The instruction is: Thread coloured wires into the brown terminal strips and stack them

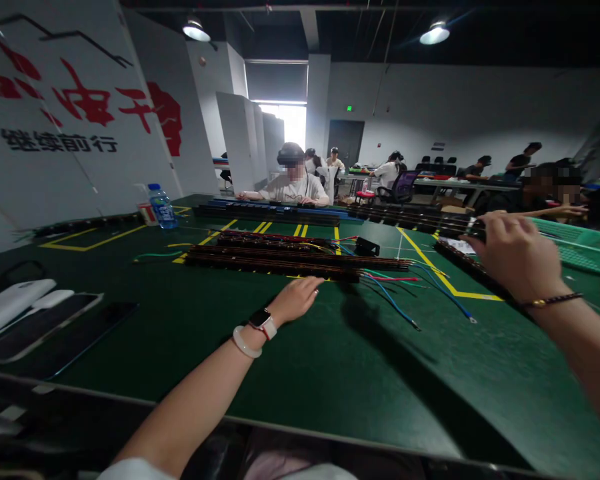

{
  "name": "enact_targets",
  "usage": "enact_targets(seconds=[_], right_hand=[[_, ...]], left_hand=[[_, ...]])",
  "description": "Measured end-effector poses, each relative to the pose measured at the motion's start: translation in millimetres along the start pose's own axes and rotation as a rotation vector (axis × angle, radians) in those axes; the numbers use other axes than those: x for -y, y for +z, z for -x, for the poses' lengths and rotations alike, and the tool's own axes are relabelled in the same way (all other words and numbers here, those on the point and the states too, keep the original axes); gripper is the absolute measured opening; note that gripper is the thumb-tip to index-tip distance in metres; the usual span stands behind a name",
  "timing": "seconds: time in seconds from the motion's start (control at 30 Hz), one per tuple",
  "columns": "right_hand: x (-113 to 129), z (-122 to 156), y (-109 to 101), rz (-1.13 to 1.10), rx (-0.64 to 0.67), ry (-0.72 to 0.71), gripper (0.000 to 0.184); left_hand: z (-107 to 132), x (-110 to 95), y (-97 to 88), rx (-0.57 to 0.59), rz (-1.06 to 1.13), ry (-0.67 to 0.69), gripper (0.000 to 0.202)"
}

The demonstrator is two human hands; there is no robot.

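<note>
My right hand (523, 257) is raised at the right with its fingers closed around the end of a long black strip (410, 219). That strip runs leftward above the table, with thin copper-coloured lines along it. My left hand (296, 299) is empty over the green table, its fingers stretched out together just in front of a black strip (270, 263) lying there. Blue, green and red wires (393, 300) come out of the right end of the lying strips. A small black bracket-like piece (367, 247) sits behind them.
Yellow tape lines (430, 267) mark the green table (330, 373). A green basket (577, 247) stands at the right. Phones (90, 337) and a white device (15, 303) lie at the left, a water bottle (163, 207) farther back. A person (293, 180) sits opposite.
</note>
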State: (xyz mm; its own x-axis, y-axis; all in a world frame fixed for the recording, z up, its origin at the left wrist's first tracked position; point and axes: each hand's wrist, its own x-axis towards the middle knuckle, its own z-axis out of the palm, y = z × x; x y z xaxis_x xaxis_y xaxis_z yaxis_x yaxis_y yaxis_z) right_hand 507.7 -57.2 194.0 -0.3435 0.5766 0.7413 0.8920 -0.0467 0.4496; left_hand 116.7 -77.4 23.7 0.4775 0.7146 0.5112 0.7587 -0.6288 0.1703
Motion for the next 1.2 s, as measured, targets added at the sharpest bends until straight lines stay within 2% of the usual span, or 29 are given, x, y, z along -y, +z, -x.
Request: enact_targets(seconds=[0.07, 0.1, 0.17, 0.27, 0.4, 0.5, 0.6, 0.7, 0.8, 0.9, 0.97, 1.07, 1.2], right_hand=[[34.4, -3.6, -4.3, -0.135, -0.030, -0.051, 0.045], [52.4, -4.9, -5.1, -0.212, -0.032, -0.077, 0.044], [90.0, -6.0, -5.2, -0.375, -0.031, -0.096, 0.045], [149.2, -3.5, -6.8, -0.616, 0.033, -0.119, 0.043], [222.1, 6.6, -14.2, -0.821, 0.188, -0.180, 0.040], [261.8, 15.0, -15.8, -0.899, 0.297, -0.242, 0.037], [288.2, 21.9, -11.1, -0.955, 0.431, -0.240, 0.035], [304.8, 27.8, -4.2, -1.056, 0.538, -0.246, 0.035], [308.4, 31.5, 1.7, -1.215, 0.578, -0.307, 0.037], [295.4, 32.2, 7.6, -1.358, 0.611, -0.339, 0.047], [280.5, 32.8, 12.1, -1.397, 0.664, -0.283, 0.053], [259.6, 37.8, 18.4, -1.379, 0.780, -0.194, 0.050], [248.0, 51.5, 24.1, -1.368, 0.935, -0.230, 0.036]], left_hand=[[0.2, -16.6, 0.1, 0.142, 0.017, 0.261, 0.039], [0.6, -23.8, 1.1, 0.173, -0.015, 0.365, 0.038], [1.7, -35.0, 4.6, 0.175, -0.072, 0.489, 0.036], [4.8, -43.2, 11.7, 0.131, -0.128, 0.598, 0.031], [10.6, -47.1, 18.2, 0.092, -0.118, 0.729, 0.026], [13.4, -52.3, 18.8, 0.142, -0.030, 0.805, 0.022], [14.7, -58.0, 19.7, 0.227, 0.005, 0.814, 0.021], [15.7, -60.6, 22.2, 0.226, -0.054, 0.849, 0.022], [16.0, -61.4, 23.6, 0.138, -0.110, 0.933, 0.022], [15.0, -62.5, 22.7, 0.036, -0.139, 0.982, 0.020], [14.3, -63.1, 21.8, 0.016, -0.130, 0.973, 0.021], [14.4, -63.9, 20.2, 0.065, -0.060, 0.864, 0.021], [18.3, -66.1, 15.4, 0.124, 0.130, 0.533, 0.020]])
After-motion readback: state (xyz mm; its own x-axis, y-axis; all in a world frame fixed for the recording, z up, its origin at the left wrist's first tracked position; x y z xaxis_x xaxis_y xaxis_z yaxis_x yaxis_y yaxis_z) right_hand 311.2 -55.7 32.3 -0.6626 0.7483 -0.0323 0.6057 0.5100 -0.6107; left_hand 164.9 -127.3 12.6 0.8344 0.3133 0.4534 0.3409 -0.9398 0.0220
